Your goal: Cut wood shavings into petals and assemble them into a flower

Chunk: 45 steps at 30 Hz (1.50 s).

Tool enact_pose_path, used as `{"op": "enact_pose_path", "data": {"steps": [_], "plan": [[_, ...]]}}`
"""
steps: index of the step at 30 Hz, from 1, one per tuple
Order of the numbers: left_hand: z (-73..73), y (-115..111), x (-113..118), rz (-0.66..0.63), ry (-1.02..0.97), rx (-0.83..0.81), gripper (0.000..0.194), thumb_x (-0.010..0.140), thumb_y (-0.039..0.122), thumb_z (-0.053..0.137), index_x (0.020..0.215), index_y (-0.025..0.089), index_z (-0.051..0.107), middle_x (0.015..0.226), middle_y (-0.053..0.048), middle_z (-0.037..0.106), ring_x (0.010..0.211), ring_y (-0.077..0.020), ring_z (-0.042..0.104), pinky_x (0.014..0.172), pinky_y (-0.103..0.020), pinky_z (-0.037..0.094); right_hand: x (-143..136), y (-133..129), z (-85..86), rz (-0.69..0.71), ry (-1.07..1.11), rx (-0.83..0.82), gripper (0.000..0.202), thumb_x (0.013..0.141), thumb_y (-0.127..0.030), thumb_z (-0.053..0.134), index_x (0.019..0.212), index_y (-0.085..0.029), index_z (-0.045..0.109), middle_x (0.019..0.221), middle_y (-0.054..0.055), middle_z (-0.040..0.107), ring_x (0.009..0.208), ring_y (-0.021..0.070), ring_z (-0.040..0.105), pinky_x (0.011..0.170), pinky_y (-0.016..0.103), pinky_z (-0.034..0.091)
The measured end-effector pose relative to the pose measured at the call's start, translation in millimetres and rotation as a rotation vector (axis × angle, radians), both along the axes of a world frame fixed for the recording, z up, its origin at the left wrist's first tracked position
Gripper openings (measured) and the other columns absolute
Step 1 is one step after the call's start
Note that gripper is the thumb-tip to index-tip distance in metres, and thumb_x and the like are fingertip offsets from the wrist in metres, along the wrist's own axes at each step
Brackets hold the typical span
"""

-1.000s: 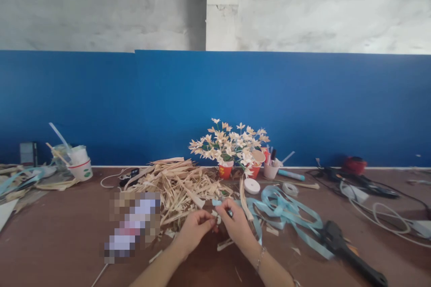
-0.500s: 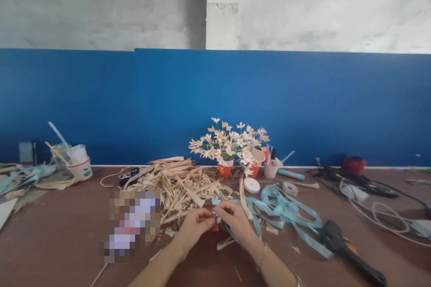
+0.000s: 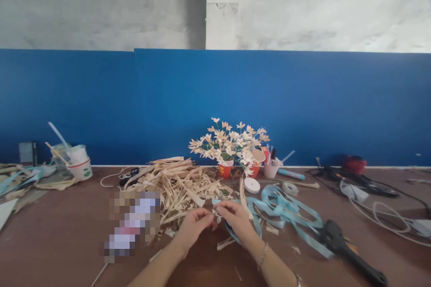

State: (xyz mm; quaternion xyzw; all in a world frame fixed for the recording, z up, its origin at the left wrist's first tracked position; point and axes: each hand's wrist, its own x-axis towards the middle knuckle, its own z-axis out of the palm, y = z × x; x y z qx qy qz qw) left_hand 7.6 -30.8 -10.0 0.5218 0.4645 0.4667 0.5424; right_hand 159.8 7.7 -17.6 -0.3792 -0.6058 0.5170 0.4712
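My left hand [image 3: 193,229] and my right hand [image 3: 236,219] meet fingertip to fingertip over the near middle of the table, both closed in a pinch. Between them shows a small whitish piece [image 3: 218,219], too small to name, at the fingertips of my right hand. Whatever the left fingers pinch is hidden. Just beyond the hands lies a heap of dry, straw-coloured husk strips [image 3: 188,184]. Light blue ribbon [image 3: 278,206] lies in loops beside my right hand. Behind, pale husk-like flowers [image 3: 229,139] stand in a red paper cup [image 3: 226,169].
A white tape roll [image 3: 252,185] and a cup of pens [image 3: 270,170] stand behind the ribbon. A black-handled tool [image 3: 353,253] lies at right, near white cables [image 3: 380,213]. A blurred-out object [image 3: 133,226] lies left. A white cup [image 3: 81,169] stands farther left, before the blue partition [image 3: 168,103].
My fingertips have shifted very slightly, with a little more of a gap between the two hands. Nothing else on the table has moved.
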Motion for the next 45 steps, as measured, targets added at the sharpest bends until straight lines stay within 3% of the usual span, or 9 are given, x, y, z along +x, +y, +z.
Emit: {"op": "enact_pose_path", "data": {"steps": [5, 13, 17, 24, 31, 40, 45], "plan": [[1.3, 1, 0, 0.053, 0.023, 0.019, 0.026, 0.066, 0.040, 0.061, 0.063, 0.014, 0.061, 0.055, 0.003, 0.058, 0.051, -0.0092, 0.043, 0.054, -0.022, 0.032, -2, -4, 6.7, 0.115, 0.011, 0.020, 0.026, 0.071, -0.042, 0.063, 0.073, -0.017, 0.070, 0.064, 0.001, 0.062, 0.060, 0.0143, 0.057, 0.061, 0.026, 0.046], [2.2, 1, 0, 0.098, 0.132, 0.072, 0.023, 0.066, 0.036, 0.057, 0.060, 0.014, 0.060, 0.048, 0.005, 0.048, 0.048, -0.0081, 0.037, 0.049, -0.021, 0.028, -1, -2, 1.9, 0.042, -0.130, 0.062, 0.025, 0.072, -0.039, 0.061, 0.069, -0.015, 0.065, 0.062, 0.001, 0.062, 0.060, 0.0145, 0.056, 0.061, 0.026, 0.045], [-0.3, 2, -1, 0.087, 0.146, 0.086, 0.023, 0.067, 0.035, 0.056, 0.060, 0.014, 0.059, 0.049, 0.004, 0.048, 0.048, -0.0086, 0.039, 0.049, -0.021, 0.030, 0, -1, 0.3, 0.060, -0.163, 0.083, 0.025, 0.075, -0.038, 0.057, 0.068, -0.015, 0.064, 0.063, 0.001, 0.061, 0.060, 0.0142, 0.056, 0.061, 0.026, 0.045], [-3.8, 5, -5, 0.102, 0.267, 0.138, 0.022, 0.067, 0.033, 0.054, 0.057, 0.013, 0.060, 0.050, 0.002, 0.053, 0.048, -0.0100, 0.043, 0.050, -0.022, 0.035, -1, -8, 10.7, 0.008, -0.304, 0.264, 0.021, 0.075, -0.030, 0.056, 0.062, -0.016, 0.065, 0.061, 0.000, 0.057, 0.062, 0.0129, 0.053, 0.061, 0.023, 0.041], [3.8, 2, -6, 0.116, 0.407, 0.218, 0.023, 0.068, 0.031, 0.054, 0.059, 0.014, 0.066, 0.054, -0.002, 0.061, 0.051, -0.0121, 0.048, 0.052, -0.022, 0.037, -2, -11, 15.3, -0.001, -0.314, 0.269, 0.023, 0.074, -0.030, 0.056, 0.059, -0.016, 0.065, 0.059, 0.000, 0.056, 0.061, 0.0130, 0.052, 0.060, 0.023, 0.041], [-0.1, 3, -6, 0.089, 0.371, 0.180, 0.019, 0.066, 0.028, 0.052, 0.060, 0.014, 0.063, 0.052, 0.000, 0.057, 0.049, -0.0112, 0.047, 0.050, -0.022, 0.037, -2, -10, 11.7, 0.010, -0.290, 0.280, 0.022, 0.075, -0.029, 0.057, 0.058, -0.017, 0.064, 0.059, 0.000, 0.055, 0.060, 0.0132, 0.052, 0.060, 0.024, 0.040], [1.6, 1, -6, 0.122, 0.476, 0.247, 0.018, 0.066, 0.024, 0.050, 0.054, 0.015, 0.060, 0.052, 0.000, 0.055, 0.051, -0.0126, 0.048, 0.053, -0.023, 0.037, -3, -10, 10.2, 0.012, -0.337, 0.337, 0.020, 0.075, -0.022, 0.055, 0.057, -0.016, 0.061, 0.059, 0.000, 0.055, 0.061, 0.0132, 0.052, 0.061, 0.024, 0.040]]}}
